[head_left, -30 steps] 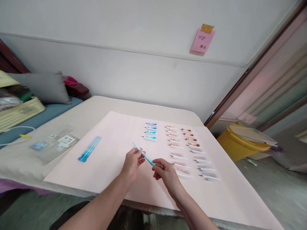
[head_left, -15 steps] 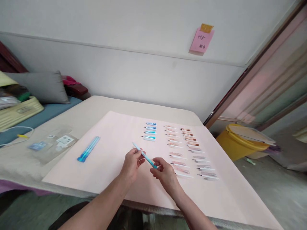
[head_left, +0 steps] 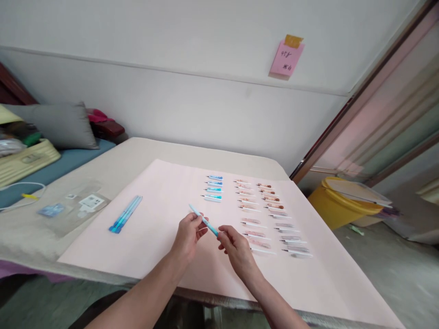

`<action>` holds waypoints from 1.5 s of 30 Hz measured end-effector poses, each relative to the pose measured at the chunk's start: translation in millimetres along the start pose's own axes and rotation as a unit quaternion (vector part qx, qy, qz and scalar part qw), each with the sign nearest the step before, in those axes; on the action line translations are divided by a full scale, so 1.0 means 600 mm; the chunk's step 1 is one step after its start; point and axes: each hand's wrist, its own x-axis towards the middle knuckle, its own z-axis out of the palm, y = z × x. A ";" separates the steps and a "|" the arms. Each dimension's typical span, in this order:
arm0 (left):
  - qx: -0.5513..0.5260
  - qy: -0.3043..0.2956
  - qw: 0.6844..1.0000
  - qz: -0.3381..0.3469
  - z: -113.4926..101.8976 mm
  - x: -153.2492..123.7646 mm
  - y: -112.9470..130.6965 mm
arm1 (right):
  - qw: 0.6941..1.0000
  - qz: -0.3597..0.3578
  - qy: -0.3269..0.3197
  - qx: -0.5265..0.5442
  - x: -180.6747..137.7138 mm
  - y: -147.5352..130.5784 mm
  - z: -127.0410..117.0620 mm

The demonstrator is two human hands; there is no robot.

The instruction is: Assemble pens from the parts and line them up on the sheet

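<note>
Two-handed work on a light-blue pen [head_left: 211, 227], centre of frame, lifted over the pink sheet [head_left: 168, 187] on the tabletop [head_left: 120, 160]. Left hand [head_left: 188, 232]: closed, thumb and fingers pinching the barrel mid-length. Right hand [head_left: 236, 244]: fingers curled over the lower-right end; looks gripped, but that end is hidden, so contact detail can't be told. Pen tilted, upper end pointing upper left of frame.

Step in hand, as judged: handling the pen's covered end, left hand bracing, right hand working. Twist or pull? Can't tell from here. Next move calls for a firm left pinch, barrel in line with the right fingers, and any pull along the axis, not sideways.

Rest of layout: blue bundle [head_left: 125, 214] of pens lies left of centre, ends fanned slightly. Right of centre, a short blue column [head_left: 215, 189], a pink column [head_left: 247, 201] and a brown-to-grey column [head_left: 275, 206], dark tips to the left. All well apart from the bundle.
</note>
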 end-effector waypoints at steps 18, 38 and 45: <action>0.036 -0.061 0.997 -0.017 0.010 -0.015 -0.002 | 1.000 -0.017 -0.019 0.000 -0.006 -0.003 0.003; 0.033 -0.072 0.997 -0.006 0.016 -0.017 -0.021 | 0.944 -0.092 0.062 -0.311 -0.011 0.008 0.009; 0.033 -0.104 0.994 -0.002 0.019 -0.019 -0.017 | 0.993 0.073 -0.063 0.066 -0.004 -0.008 0.002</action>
